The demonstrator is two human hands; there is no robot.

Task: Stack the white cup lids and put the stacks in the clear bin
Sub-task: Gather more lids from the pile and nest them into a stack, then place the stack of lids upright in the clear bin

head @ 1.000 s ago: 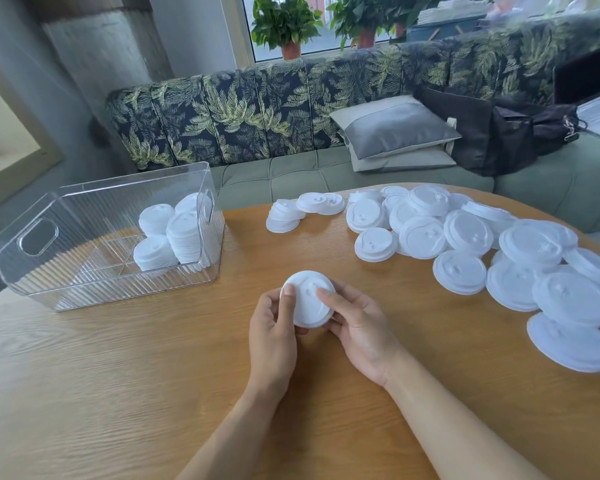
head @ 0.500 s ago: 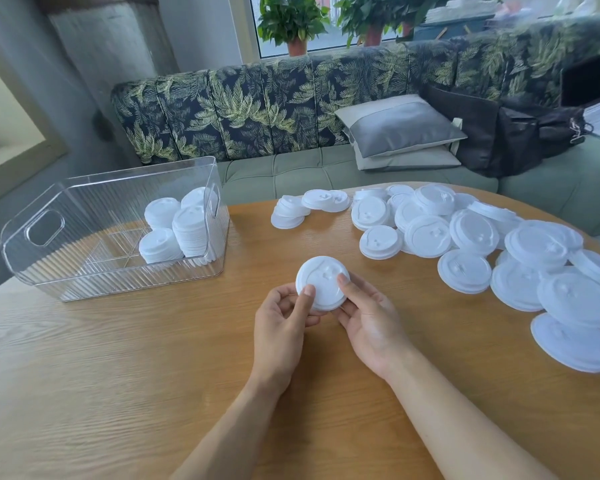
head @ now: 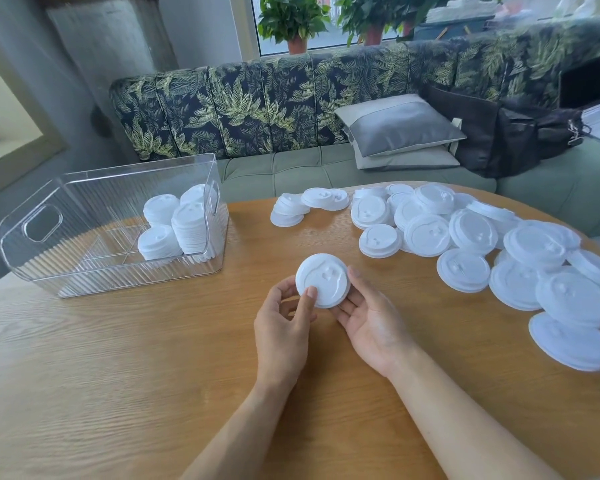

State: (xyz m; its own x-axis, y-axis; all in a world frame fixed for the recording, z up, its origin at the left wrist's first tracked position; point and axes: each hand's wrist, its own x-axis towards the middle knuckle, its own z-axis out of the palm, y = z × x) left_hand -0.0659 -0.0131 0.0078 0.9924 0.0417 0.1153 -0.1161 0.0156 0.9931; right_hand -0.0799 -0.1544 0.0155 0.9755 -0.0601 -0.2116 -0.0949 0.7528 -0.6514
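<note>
Tabletop [head: 118, 375] of light wood carries all task items. The clear bin [head: 94, 271] stands on its left portion, well apart from the hands, with its open top facing up. Loose white lids [head: 471, 233] cover the right and far portions of the tabletop in an overlapping spread. Most lie singly or only partly nested, and a small leaning group [head: 288, 213] sits at the spread's left end near the far edge. Several finished stacks [head: 191, 226] stand inside the bin, grouped against its right end wall; the remainder of the bin floor is unoccupied. Progress assessment: the task is under way but far from complete, since the lids outside the bin appear to outnumber those stacked inside it. The left hand [head: 281, 327] and right hand [head: 371, 320] meet near the table centre, just above the surface. The held lid [head: 323, 280] sits between them, top face toward the camera. The left hand pinches it, thumb [head: 310, 294] pressed on the face and fingers curled behind. The right hand lies palm up with fingers extended, supporting the lid's right rim from beneath without closing on it. Whether further lids are nested under the held lid cannot be determined. Remaining work: gather the loose lids into stacks and transfer each stack to the bin.
</note>
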